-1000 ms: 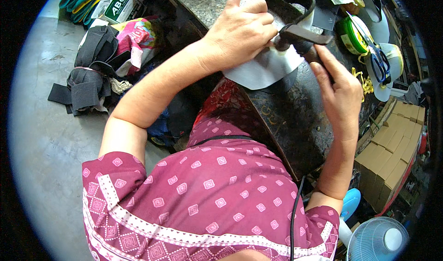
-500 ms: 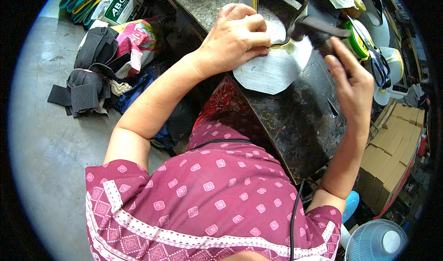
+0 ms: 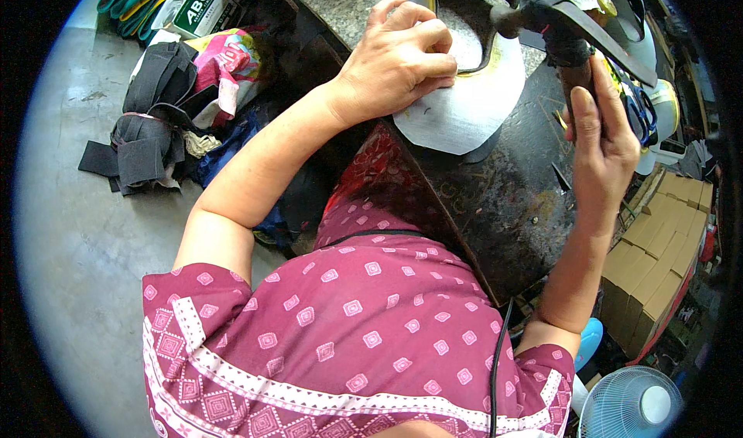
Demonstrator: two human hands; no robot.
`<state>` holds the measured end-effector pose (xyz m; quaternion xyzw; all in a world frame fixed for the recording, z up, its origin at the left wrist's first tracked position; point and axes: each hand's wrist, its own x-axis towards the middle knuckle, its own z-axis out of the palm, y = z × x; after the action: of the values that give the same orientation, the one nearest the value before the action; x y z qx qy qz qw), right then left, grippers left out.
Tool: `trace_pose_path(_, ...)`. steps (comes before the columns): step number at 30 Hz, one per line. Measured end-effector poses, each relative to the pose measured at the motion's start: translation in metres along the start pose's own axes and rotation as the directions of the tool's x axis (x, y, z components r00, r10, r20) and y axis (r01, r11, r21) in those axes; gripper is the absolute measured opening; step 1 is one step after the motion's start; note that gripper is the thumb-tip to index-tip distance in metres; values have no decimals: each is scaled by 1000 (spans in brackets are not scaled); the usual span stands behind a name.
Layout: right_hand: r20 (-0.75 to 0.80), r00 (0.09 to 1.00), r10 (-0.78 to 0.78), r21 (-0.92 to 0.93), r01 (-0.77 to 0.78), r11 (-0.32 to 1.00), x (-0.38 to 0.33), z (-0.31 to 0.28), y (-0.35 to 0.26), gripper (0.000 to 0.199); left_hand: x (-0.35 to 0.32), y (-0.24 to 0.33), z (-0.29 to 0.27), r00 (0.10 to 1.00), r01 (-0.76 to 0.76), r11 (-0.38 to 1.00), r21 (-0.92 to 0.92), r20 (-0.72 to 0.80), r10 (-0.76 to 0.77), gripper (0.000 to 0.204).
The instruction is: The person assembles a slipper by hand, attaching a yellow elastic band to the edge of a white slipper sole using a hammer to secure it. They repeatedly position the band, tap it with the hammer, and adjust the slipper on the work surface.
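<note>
My left hand [image 3: 398, 66] is closed at the left edge of a white, rounded piece like a shoe upper [image 3: 464, 117], with a dark inner side and yellowish edges. Its fingers are bent and pressed together there; the fingertips are partly hidden. The white flap lies over the corner of a dark workbench [image 3: 511, 229], partly on a grey speckled slab [image 3: 325, 1]. In my right hand [image 3: 607, 148] is a hammer [image 3: 569, 51], gripped by its dark handle. Its head is raised just right of the white piece, apart from it as far as I can tell.
Blue-handled scissors [image 3: 644, 117] and several white curved pieces [image 3: 627, 20] crowd the bench's right side. Beyond stand a cardboard box [image 3: 658, 244] and a fan [image 3: 631, 407]. Dark fabric strips [image 3: 147, 121] are heaped on the left, near a green-and-white box [image 3: 197, 8].
The hammer, blurred beside the piece before, has swung up and to the right with my right hand. My left hand keeps its place on the white piece.
</note>
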<state>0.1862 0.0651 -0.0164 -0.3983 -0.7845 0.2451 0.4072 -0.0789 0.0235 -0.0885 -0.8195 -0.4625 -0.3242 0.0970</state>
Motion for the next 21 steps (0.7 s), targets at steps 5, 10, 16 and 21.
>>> trace_pose_path(5, 233, 969, -84, -391, 172, 904, -18, 19, 3, 36, -1, 0, -1, 999, 46, 996, 80, -31, -43, 24)
trace_pose_path(10, 258, 965, 47, -438, 73, 896, -19, 14, 2, 36, -6, -9, -7, 999, 24, 999, 42, 29, -25, 25)
trace_pose_path(16, 204, 978, -38, -298, 99, 949, 2, -1, -8, 31, -9, -12, -4, 999, -26, 1000, 2, 19, 26, 20)
trace_pose_path(21, -5, 997, -78, -181, 76, 980, -3, 17, -14, 34, -10, -9, -3, 999, -39, 999, 37, -16, 40, 20)
